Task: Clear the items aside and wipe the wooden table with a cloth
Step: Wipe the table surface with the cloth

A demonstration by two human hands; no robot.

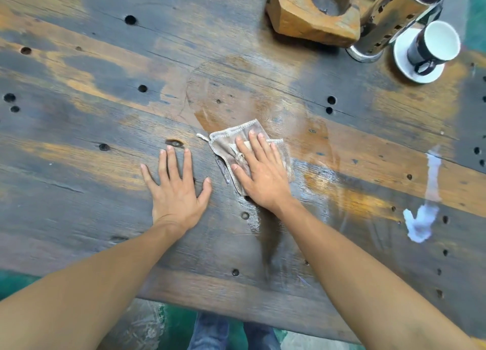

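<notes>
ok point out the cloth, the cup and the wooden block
cloth (228, 142): head view, on its bare upper left part, clear of the hand
cup (440, 40): head view, on its white inside
wooden block (294, 18): head view, on its front left face

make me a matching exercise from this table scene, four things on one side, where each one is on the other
Things:
1. cloth
2. left hand
3. cup
4. wooden block

Places:
A. on a white saucer, far right
B. flat on bare wood, fingers spread
C. under the right hand
D. far edge, beside the tall holed cylinder

Pairs: 1-C, 2-B, 3-A, 4-D
</notes>
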